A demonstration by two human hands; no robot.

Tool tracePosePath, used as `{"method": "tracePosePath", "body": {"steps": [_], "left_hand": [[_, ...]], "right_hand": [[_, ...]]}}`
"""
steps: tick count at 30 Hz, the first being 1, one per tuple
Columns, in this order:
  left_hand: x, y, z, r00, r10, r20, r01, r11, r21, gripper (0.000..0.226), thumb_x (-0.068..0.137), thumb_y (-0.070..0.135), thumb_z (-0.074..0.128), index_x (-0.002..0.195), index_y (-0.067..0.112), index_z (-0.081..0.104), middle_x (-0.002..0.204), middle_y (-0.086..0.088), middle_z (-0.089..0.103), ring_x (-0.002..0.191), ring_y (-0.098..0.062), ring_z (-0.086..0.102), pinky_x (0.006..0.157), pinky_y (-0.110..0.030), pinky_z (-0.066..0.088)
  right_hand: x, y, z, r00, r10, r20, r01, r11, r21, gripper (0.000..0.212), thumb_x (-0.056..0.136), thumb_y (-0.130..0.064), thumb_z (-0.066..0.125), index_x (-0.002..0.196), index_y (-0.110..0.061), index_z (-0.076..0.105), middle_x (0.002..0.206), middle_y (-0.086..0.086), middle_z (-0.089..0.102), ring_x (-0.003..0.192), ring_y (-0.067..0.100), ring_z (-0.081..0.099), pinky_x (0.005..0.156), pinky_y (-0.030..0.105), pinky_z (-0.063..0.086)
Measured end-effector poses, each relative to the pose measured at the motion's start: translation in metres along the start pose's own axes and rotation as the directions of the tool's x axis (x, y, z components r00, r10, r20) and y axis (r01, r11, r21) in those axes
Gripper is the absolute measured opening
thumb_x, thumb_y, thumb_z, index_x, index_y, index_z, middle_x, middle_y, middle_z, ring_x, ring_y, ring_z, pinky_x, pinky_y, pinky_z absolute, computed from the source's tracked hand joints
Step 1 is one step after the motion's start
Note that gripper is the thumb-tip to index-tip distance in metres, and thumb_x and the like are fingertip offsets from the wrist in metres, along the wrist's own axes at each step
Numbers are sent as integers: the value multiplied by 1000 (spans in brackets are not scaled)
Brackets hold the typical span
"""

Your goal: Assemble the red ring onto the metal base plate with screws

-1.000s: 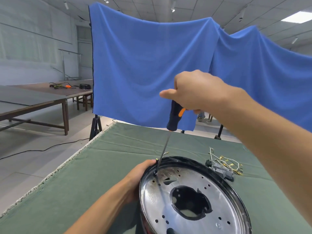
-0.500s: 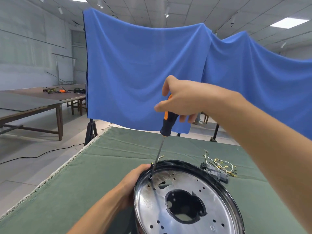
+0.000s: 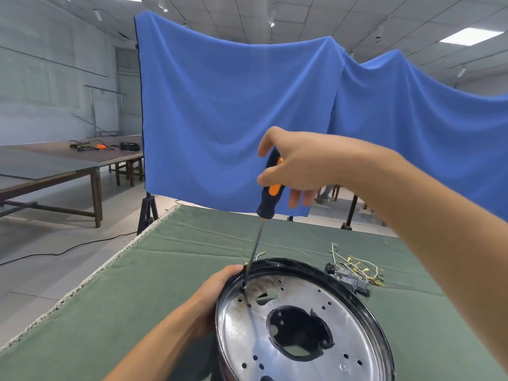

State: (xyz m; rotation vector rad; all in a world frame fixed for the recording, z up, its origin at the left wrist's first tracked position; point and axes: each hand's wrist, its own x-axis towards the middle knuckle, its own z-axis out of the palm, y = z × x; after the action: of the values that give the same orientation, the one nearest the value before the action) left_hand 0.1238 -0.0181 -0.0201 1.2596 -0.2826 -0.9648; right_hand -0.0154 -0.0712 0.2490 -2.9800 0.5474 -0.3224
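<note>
The metal base plate (image 3: 302, 325) is seen tilted on the green-covered tabletop (image 3: 137, 298), its shiny perforated face turned up toward the camera and a dark rim running round its edge. It is steadied at its left edge by the left hand (image 3: 217, 295), whose fingers are curled over the rim, apparently so that the plate is kept from turning under the tool. A screwdriver (image 3: 268, 193) with a black and orange handle is held from above by the right hand (image 3: 297, 166); the upper handle is pinched between thumb and forefinger while the other fingers hang loose beside it, a light hold that looks suited to twirling rather than forcing. The shaft is slanted down to the left, and its tip is set at a hole near the plate's upper left edge, just beside the left thumb. A screw is judged to be under the tip, though the head is too small to make out. No red ring can be told apart here. A wire bundle (image 3: 354, 270) is left just behind the plate.
</note>
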Motion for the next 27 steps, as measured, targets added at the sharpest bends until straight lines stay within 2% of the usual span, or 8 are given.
{"method": "tracePosePath", "body": {"steps": [4, 8, 12, 16, 19, 22, 24, 27], "left_hand": [[-2, 1, 2, 1000, -5, 14, 5, 1000, -12, 63, 83, 46, 65, 127, 1, 57, 126, -25, 60, 105, -38, 61, 89, -46, 52], [-6, 2, 3, 1000, -8, 28, 9, 1000, -26, 60, 87, 43, 61, 128, 0, 56, 128, -26, 58, 100, -35, 61, 83, -41, 53], [-12, 4, 6, 999, -16, 29, 17, 999, -41, 60, 89, 41, 59, 130, -2, 54, 130, -27, 56, 99, -34, 59, 81, -39, 52], [-15, 5, 7, 999, -6, 38, 8, 999, -51, 57, 90, 39, 58, 128, -2, 55, 129, -26, 57, 93, -32, 61, 72, -35, 53], [-17, 5, 9, 999, -3, 35, 4, 999, -47, 57, 91, 39, 57, 129, -2, 54, 129, -26, 57, 95, -33, 60, 74, -36, 53], [-20, 6, 9, 999, 8, 35, -6, 999, -53, 56, 90, 39, 57, 129, -2, 54, 128, -25, 58, 88, -30, 62, 68, -32, 53], [-20, 5, 9, 999, 8, 35, -6, 999, -51, 57, 90, 40, 57, 129, -2, 54, 128, -25, 58, 90, -31, 62, 69, -33, 53], [-22, 6, 10, 999, 14, 29, -13, 999, -47, 58, 90, 41, 58, 129, -2, 54, 129, -25, 57, 94, -32, 61, 72, -34, 53]], "right_hand": [[2, 0, 1, 981, -6, -194, -24, 988, -150, 37, 84, -52, 58, 77, -16, 62, 53, -3, 58, 46, 14, 54, 46, 22, 34], [3, -3, 1, 1000, -8, -17, 8, 999, 41, 26, 89, -36, 58, 99, -13, 52, 79, 5, 69, 60, 22, 67, 47, 24, 50], [7, -3, 6, 968, -19, -252, -26, 984, -176, 37, 91, -36, 55, 66, -10, 44, 60, 3, 50, 46, 18, 46, 43, 24, 29], [4, -7, -1, 1000, -10, 21, 9, 999, 36, 24, 92, -36, 56, 100, -14, 49, 66, 0, 67, 42, 14, 62, 40, 18, 44], [6, -6, -1, 991, -38, -132, 25, 995, -99, 22, 88, -33, 59, 81, -12, 58, 50, -1, 59, 37, 14, 51, 38, 17, 33], [7, -5, 4, 960, 3, -280, -69, 972, -224, 36, 87, -41, 55, 63, -15, 48, 61, 1, 59, 51, 17, 51, 47, 24, 27], [7, -4, 3, 986, 48, -161, -75, 982, -171, 38, 87, -49, 54, 69, -15, 54, 67, 3, 66, 55, 19, 62, 50, 24, 36], [4, -3, 0, 1000, 15, -18, -15, 1000, 14, 24, 88, -35, 59, 90, -11, 59, 75, 5, 70, 57, 22, 68, 48, 24, 49]]}}
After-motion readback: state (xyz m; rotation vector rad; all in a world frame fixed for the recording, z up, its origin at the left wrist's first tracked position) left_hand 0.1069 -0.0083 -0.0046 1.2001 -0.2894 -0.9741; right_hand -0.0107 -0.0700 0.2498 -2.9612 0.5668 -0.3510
